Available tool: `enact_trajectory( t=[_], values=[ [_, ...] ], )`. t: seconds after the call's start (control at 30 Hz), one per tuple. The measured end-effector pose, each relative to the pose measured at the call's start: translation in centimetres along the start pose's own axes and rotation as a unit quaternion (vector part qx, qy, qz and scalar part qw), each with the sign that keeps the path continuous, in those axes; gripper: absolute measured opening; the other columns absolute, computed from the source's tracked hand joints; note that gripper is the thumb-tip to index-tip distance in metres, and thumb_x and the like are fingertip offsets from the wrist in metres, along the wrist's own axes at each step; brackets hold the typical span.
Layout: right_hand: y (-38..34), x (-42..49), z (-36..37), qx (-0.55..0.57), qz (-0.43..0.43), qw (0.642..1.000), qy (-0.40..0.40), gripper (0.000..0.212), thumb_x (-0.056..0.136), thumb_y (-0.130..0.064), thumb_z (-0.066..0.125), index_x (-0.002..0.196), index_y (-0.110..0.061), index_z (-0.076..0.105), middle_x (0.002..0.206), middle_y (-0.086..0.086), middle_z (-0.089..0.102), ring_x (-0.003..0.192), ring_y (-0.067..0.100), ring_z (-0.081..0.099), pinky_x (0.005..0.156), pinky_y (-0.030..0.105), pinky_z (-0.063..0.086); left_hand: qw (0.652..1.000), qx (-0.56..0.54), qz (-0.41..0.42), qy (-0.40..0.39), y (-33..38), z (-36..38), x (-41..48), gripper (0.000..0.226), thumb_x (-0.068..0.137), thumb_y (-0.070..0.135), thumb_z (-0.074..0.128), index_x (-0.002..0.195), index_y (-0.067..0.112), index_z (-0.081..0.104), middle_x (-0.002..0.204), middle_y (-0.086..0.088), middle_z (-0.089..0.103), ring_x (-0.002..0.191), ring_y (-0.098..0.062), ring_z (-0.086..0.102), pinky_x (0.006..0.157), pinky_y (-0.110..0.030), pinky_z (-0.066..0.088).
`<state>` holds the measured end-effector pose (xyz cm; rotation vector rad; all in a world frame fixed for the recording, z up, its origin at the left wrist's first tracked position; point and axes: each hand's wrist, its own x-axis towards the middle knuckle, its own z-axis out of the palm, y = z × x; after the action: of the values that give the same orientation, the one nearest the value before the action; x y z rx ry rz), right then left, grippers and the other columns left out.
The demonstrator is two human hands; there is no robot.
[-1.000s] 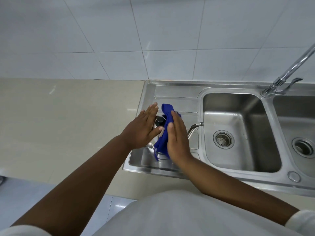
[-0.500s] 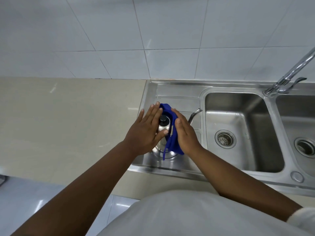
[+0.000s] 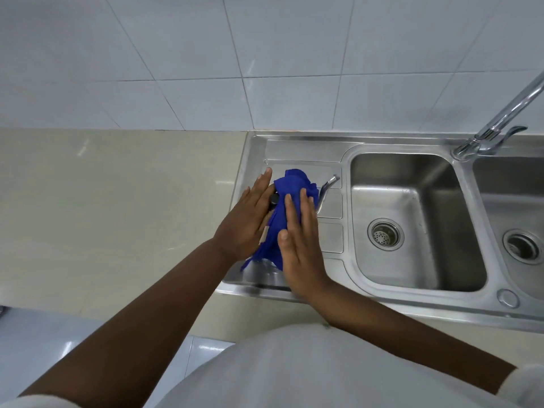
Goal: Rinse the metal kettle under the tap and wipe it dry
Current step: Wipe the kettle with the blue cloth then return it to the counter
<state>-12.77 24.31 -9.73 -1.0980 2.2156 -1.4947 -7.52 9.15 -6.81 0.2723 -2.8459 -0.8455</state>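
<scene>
Kettle: the metal kettle (image 3: pixel 323 193) stands on the drainboard (image 3: pixel 329 240) at the left end of the steel sink unit, mostly hidden; only its curved spout, pointing right toward the basin, and a black lid knob (image 3: pixel 274 199) show.
Cloth: a blue cloth (image 3: pixel 281 219) is draped over the kettle from its top down to the drainboard, where a corner trails at the lower left.
Left hand: the left hand (image 3: pixel 247 222) lies flat against the kettle's left side, fingers (image 3: pixel 260 187) straight and spread, not curled round anything.
Right hand: the right hand (image 3: pixel 300 245) presses the cloth against the kettle's right side, fingers extended and flat, no pinch visible.
Edges: the drainboard's front rim runs just below the wrists; the beige counter (image 3: pixel 117 207) spreads wide and bare to the left.
Basins: the near basin (image 3: pixel 412 201), just right of the spout, holds only its drain strainer (image 3: pixel 385 234); a second basin (image 3: pixel 518 207) at the right edge shows another drain.
Tap: the tap (image 3: pixel 497 125) rises between the two basins, well apart from the kettle, with no water visible.
Behind: a white tiled wall (image 3: pixel 265 60) meets the back of the counter and sink.
</scene>
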Motion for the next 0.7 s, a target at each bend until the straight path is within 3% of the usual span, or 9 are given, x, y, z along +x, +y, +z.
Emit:
enact_trajectory(
  t=[0.1,0.17,0.23,0.3,0.4,0.53,0.6,0.7],
  values=[
    [2.7,0.7,-0.5,0.032,0.005,0.999,0.009,0.057,0.103,-0.053,0.020,0.156,-0.033,0.014,0.167,-0.001,0.008,0.155,0.016,0.006,0.126,0.044,0.014,0.999,-0.007,-0.039,0.016,1.3,0.6,-0.5,0.061,0.101,0.042,0.022,0.153,0.016,0.003,0.162,-0.001,-0.008,0.148,-0.009,-0.006,0.121,-0.041,0.005],
    [3.9,1.1,-0.8,0.079,0.054,0.995,0.007,0.053,0.101,-0.052,0.024,0.153,-0.043,0.014,0.165,-0.004,0.018,0.152,0.012,0.017,0.124,0.047,0.021,0.999,0.015,-0.048,0.016,1.8,0.8,-0.9,0.064,0.100,0.043,0.022,0.153,0.015,0.000,0.161,-0.001,-0.011,0.148,-0.009,-0.009,0.121,-0.039,0.003],
    [4.6,1.2,-1.1,0.103,0.087,0.991,0.002,0.050,0.099,-0.053,0.023,0.149,-0.049,0.016,0.163,-0.005,0.024,0.150,0.010,0.024,0.122,0.048,0.025,0.997,0.062,-0.039,0.008,1.6,0.3,-1.0,0.063,0.100,0.044,0.024,0.153,0.015,0.004,0.162,-0.002,-0.008,0.148,-0.011,-0.009,0.121,-0.041,0.003],
    [4.7,1.3,-1.3,0.101,0.093,0.991,-0.002,0.051,0.099,-0.053,0.023,0.149,-0.045,0.019,0.162,-0.005,0.026,0.149,0.010,0.027,0.122,0.046,0.026,0.994,0.111,-0.004,-0.005,1.0,-0.9,-0.4,0.060,0.101,0.044,0.025,0.152,0.015,0.015,0.162,-0.001,-0.001,0.149,-0.015,-0.007,0.122,-0.043,0.004],
    [3.7,1.3,-1.1,0.102,0.113,0.988,0.004,0.058,0.097,-0.054,0.022,0.152,-0.036,0.021,0.163,-0.005,0.024,0.149,0.009,0.024,0.123,0.042,0.024,0.993,0.107,0.043,-0.031,0.4,-1.9,0.9,0.058,0.101,0.043,0.025,0.149,0.011,0.027,0.162,-0.001,0.006,0.149,-0.016,-0.003,0.121,-0.046,0.007],
    [1.0,0.4,-0.4,0.075,0.084,0.994,0.014,0.063,0.098,-0.055,0.021,0.156,-0.031,0.015,0.167,-0.006,0.008,0.152,0.004,0.007,0.126,0.032,0.016,1.000,0.019,0.018,-0.007,0.4,-0.9,1.0,0.055,0.101,0.036,0.029,0.151,0.013,0.023,0.162,-0.002,0.010,0.149,-0.012,0.002,0.121,-0.045,0.010],
    [0.3,-0.3,0.1,0.029,0.014,0.999,0.003,0.062,0.101,-0.052,0.021,0.157,-0.028,0.012,0.168,-0.003,-0.003,0.155,0.015,-0.003,0.126,0.042,0.012,1.000,-0.006,0.000,0.011,0.6,-0.4,0.7,0.053,0.102,0.032,0.029,0.152,0.017,0.018,0.162,-0.001,0.008,0.149,-0.012,0.002,0.122,-0.043,0.008],
    [1.1,-0.4,0.6,-0.006,-0.045,0.999,0.005,0.060,0.103,-0.046,0.022,0.157,-0.022,0.012,0.168,0.004,-0.003,0.155,0.026,-0.003,0.124,0.053,0.013,0.998,-0.027,-0.040,0.040,1.1,0.2,0.1,0.054,0.102,0.034,0.024,0.153,0.018,0.014,0.162,-0.001,0.005,0.149,-0.010,0.000,0.122,-0.042,0.007]
  ],
)
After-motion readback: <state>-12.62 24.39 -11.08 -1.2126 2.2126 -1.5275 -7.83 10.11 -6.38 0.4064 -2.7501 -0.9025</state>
